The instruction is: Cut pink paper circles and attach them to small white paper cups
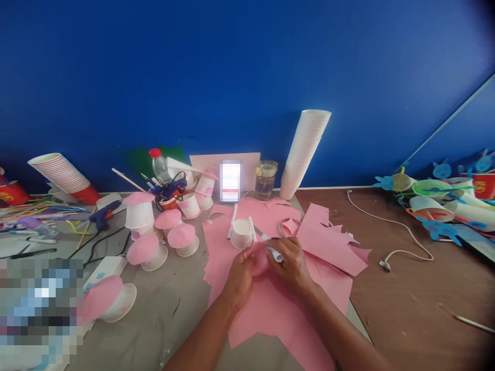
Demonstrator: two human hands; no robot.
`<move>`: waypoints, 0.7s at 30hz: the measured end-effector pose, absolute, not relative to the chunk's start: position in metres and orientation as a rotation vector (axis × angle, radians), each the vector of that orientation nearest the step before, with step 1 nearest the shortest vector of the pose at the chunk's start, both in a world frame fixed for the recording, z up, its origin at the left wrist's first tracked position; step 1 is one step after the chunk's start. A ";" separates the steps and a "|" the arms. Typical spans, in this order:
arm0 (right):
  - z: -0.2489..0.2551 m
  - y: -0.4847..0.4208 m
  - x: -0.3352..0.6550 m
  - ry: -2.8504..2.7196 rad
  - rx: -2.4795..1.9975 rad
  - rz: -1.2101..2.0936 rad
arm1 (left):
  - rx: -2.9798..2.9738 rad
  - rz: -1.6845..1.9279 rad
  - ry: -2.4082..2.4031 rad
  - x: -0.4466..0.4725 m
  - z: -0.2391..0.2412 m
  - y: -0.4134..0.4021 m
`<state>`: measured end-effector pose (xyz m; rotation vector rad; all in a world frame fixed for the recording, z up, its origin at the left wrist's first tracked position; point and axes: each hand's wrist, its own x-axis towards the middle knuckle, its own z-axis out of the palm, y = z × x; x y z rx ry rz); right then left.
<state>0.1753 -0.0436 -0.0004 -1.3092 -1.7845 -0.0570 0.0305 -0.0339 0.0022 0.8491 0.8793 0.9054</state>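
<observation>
Hands meet low over the spread of pink sheets (270, 314) at the middle of the table (406, 309). The left hand (240, 275) is curled, its fingers pinching the near edge of a small rounded pink piece (260, 262) that sits between the two hands, just above the sheets. The right hand (291, 264) is closed as well, wrapped round a pale-handled tool (274, 252). A thin grey tip sticks out past the fingers, up and to the left; from here I cannot tell for sure whether it is a pair of scissors. That hand's fingertips also touch the far side of the pink piece.

Just beyond the hands a white paper cup (242, 233) stands upright on the pink paper, with a white marker (232, 220) lying beside it on its left. Further left are several upturned cups capped with pink discs (181, 238). At the back, against the blue wall, stand a phone (230, 181), a glass jar (265, 179) and a tall leaning stack of white cups (305, 152). A white cable (390, 224) trails over the bare brown table to the right.
</observation>
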 end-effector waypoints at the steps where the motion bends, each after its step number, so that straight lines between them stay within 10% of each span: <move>1: 0.001 -0.044 0.178 -1.726 -1.319 -0.052 | 0.861 0.904 0.913 0.030 0.001 -0.034; 21: 0.012 -0.056 0.181 -1.502 -1.326 0.159 | 0.770 0.936 0.951 0.029 0.000 -0.035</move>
